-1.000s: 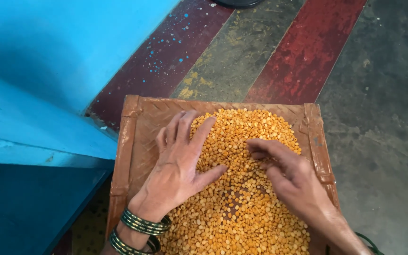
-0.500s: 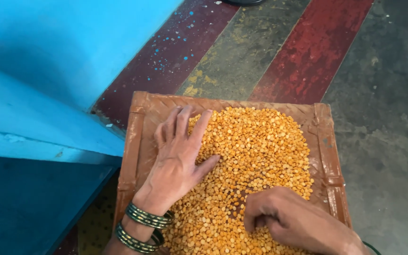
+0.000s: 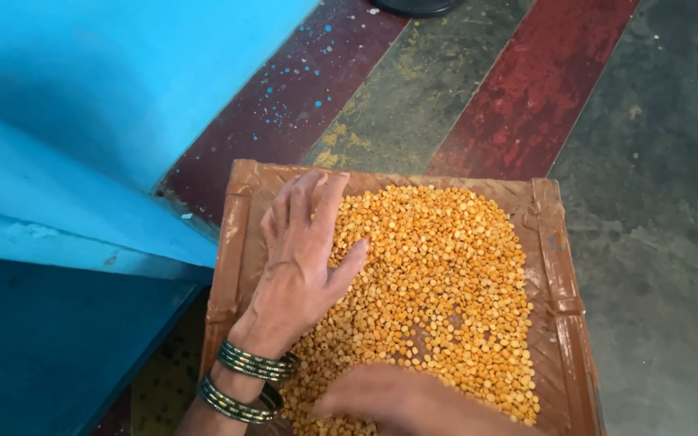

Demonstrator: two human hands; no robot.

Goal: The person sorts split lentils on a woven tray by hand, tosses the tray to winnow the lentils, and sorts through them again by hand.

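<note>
**Two hands in a tray of yellow split pulses, on a painted floor**

A brown woven tray [image 3: 555, 266] with raised, folded edges lies on the floor, its weave showing bare along the left and right sides. A heap of yellow split pulses [image 3: 438, 282] fills its middle and spreads toward the near edge.

The left hand [image 3: 300, 258] lies flat and open on the left part of the tray, palm down, fingers stretched toward the far rim, the thumb spread out and touching the grain. Two sets of dark green bangles [image 3: 248, 379] sit on its wrist.

The right hand [image 3: 397, 400] is at the near edge of the heap, blurred and partly cut off by the bottom of the view. It rests on the grain with fingers curled; whether it grips anything cannot be told.

The floor is rough concrete painted in worn bands: a dark maroon stripe [image 3: 284, 97] flecked with blue spots, a dull yellow-grey stripe [image 3: 405, 89], a red stripe [image 3: 535, 89], then bare grey concrete [image 3: 664, 202] on the right. A bright blue painted wall [image 3: 82, 105] with a stepped ledge rises on the left, just beside the tray's left corner
</note>
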